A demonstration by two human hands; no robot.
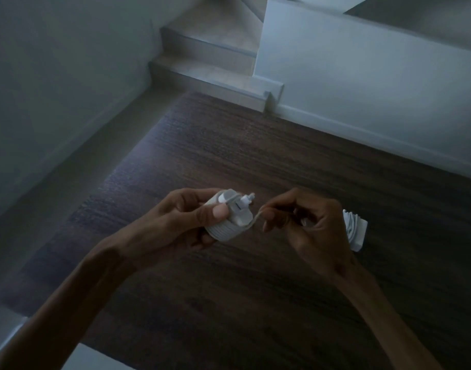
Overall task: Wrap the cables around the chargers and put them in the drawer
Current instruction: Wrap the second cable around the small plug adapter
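My left hand (183, 222) grips a white charger (230, 217) above the dark wooden surface (229, 156), thumb pressed on its top. White cable is wound in several turns around its body, and its plug pins point up and right. A short free end of the cable (255, 218) runs from the charger to my right hand (309, 225), which pinches it between thumb and fingers. A second white charger (355, 231) with cable wrapped around it lies on the surface just behind my right hand, partly hidden by it. No drawer is in view.
Pale walls border the wooden surface on the left (55, 89) and right (375, 89). Tiled stair steps (210, 62) rise at the back. A pale edge (95, 356) shows at the bottom left.
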